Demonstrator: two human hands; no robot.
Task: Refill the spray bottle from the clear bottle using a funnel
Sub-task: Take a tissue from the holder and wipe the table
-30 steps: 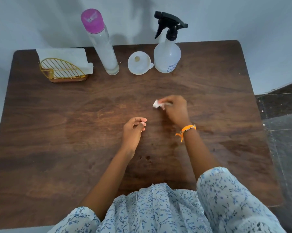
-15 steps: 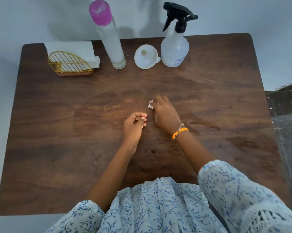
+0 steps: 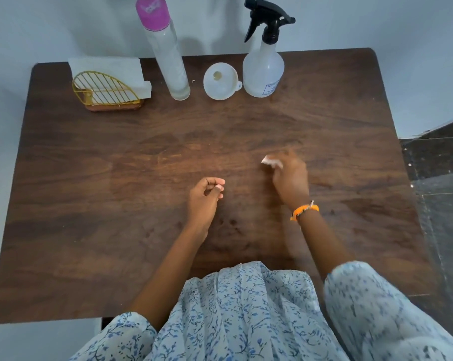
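Head view, reading from 9 o'clock to 3 o'clock. At the 10 o'clock corner of the table [image 3: 63,178] stands a gold wire napkin holder [image 3: 106,91] with white napkins behind it. Next, at 11 o'clock, the clear bottle [image 3: 172,63] stands upright with its pink cap on. Just beside it, near 12 o'clock, the white funnel [image 3: 220,80] sits mouth-up on the wood, its handle tab almost touching the spray bottle [image 3: 263,71], which stands at 1 o'clock with the black trigger head still screwed on.

Left hand [image 3: 204,201]: resting near table centre, fingers loosely curled, gripping nothing. Right hand [image 3: 290,178]: to the 3 o'clock side of the left, well apart from it, pressed on a small white wad [image 3: 271,161], probably tissue, against the tabletop. Both hands are well apart from all three task items.

Hazards, as judged from this layout:
- The tall, narrow clear bottle could topple if a reaching arm brushes it.
- The funnel could be knocked aside when the adjacent spray bottle is lifted.
- Pouring before the funnel is properly seated in the neck would spill liquid.

Limits of view: the right hand is motion-blurred, so its finger grip is unclear. Liquid levels in both bottles cannot be read. The spray bottle label is illegible.
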